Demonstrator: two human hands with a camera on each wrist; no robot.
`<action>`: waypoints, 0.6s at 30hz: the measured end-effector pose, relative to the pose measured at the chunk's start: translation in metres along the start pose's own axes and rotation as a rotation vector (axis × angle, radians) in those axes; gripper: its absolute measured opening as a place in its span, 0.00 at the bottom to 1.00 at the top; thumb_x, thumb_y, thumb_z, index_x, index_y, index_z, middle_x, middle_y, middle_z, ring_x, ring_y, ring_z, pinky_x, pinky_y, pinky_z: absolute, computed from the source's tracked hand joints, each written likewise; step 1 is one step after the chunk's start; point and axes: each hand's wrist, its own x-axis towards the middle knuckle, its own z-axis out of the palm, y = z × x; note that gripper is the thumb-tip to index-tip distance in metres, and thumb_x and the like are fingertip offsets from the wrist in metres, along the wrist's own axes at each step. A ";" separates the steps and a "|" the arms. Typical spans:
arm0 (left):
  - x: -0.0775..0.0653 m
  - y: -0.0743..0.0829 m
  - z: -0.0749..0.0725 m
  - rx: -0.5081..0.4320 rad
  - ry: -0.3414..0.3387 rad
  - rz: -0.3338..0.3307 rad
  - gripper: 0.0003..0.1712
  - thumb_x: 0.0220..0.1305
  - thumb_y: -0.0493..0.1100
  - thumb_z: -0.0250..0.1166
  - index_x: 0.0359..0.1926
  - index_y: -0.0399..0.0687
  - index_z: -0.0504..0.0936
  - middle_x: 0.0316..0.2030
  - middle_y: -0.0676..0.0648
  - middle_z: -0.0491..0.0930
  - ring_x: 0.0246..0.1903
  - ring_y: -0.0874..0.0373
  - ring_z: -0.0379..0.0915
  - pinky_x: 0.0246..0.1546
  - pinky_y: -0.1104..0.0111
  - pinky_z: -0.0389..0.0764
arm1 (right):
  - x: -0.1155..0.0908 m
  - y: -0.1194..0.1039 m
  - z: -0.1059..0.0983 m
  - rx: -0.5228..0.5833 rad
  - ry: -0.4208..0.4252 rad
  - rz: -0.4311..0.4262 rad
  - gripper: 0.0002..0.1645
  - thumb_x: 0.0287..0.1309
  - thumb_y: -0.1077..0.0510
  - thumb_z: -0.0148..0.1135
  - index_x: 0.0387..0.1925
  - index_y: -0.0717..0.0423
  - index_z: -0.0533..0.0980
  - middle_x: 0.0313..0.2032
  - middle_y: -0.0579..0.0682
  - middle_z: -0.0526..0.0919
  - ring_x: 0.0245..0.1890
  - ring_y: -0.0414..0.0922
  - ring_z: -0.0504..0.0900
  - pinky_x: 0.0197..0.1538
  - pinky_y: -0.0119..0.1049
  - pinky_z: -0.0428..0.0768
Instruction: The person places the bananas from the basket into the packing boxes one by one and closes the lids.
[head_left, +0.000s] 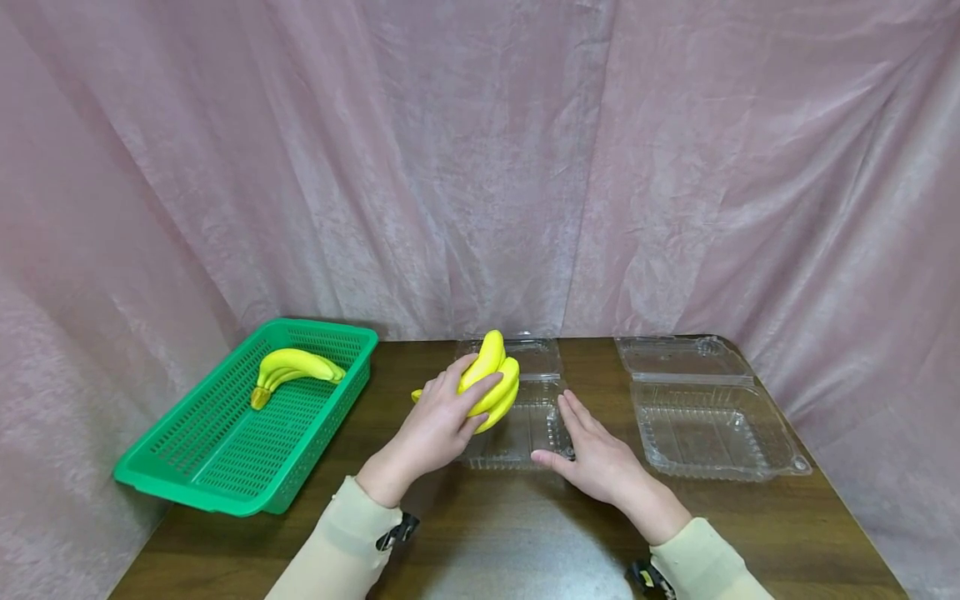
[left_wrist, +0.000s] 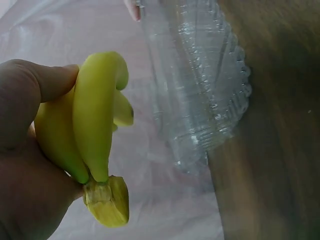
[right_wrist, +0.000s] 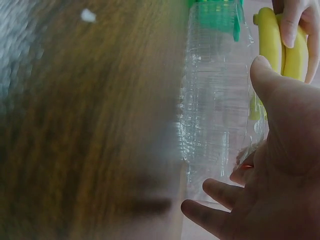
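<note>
My left hand (head_left: pixel 438 417) grips a bunch of yellow bananas (head_left: pixel 491 379) above a clear plastic clamshell box (head_left: pixel 510 437) that stands with its lid folded back. In the left wrist view the thumb and fingers wrap the bunch (left_wrist: pixel 95 117), its cut stem (left_wrist: pixel 107 202) pointing down. At the box's right side is my right hand (head_left: pixel 600 458), its fingers extended and the thumb spread apart. The right wrist view shows this hand (right_wrist: pixel 280 165) close by the box wall (right_wrist: pixel 215 100), holding nothing.
On the left stands a green perforated basket (head_left: pixel 300 467) with another banana bunch (head_left: pixel 296 367) inside. A second clear clamshell box (head_left: pixel 712 433), lid back, sits at the table's right. A pink curtain (head_left: pixel 495 167) hangs behind the brown table (head_left: pixel 495 533).
</note>
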 end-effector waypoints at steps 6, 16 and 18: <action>0.000 0.001 0.010 -0.056 -0.021 0.008 0.40 0.69 0.37 0.79 0.78 0.58 0.78 0.80 0.36 0.63 0.66 0.35 0.74 0.60 0.42 0.77 | 0.000 0.001 0.001 -0.001 0.010 -0.008 0.66 0.74 0.24 0.61 0.89 0.60 0.47 0.89 0.56 0.43 0.83 0.66 0.58 0.74 0.71 0.68; 0.002 -0.001 0.025 -0.089 -0.098 0.025 0.39 0.70 0.39 0.78 0.79 0.59 0.77 0.82 0.40 0.61 0.72 0.40 0.69 0.70 0.43 0.73 | 0.000 0.001 0.000 -0.011 0.005 -0.010 0.68 0.72 0.20 0.59 0.89 0.60 0.47 0.89 0.56 0.43 0.83 0.66 0.60 0.74 0.70 0.69; 0.003 -0.001 0.026 -0.103 -0.102 0.035 0.39 0.70 0.37 0.78 0.78 0.58 0.78 0.81 0.39 0.61 0.72 0.40 0.69 0.71 0.42 0.72 | -0.001 0.001 -0.001 -0.015 0.007 -0.011 0.68 0.72 0.21 0.59 0.89 0.61 0.47 0.89 0.57 0.43 0.83 0.66 0.60 0.74 0.70 0.69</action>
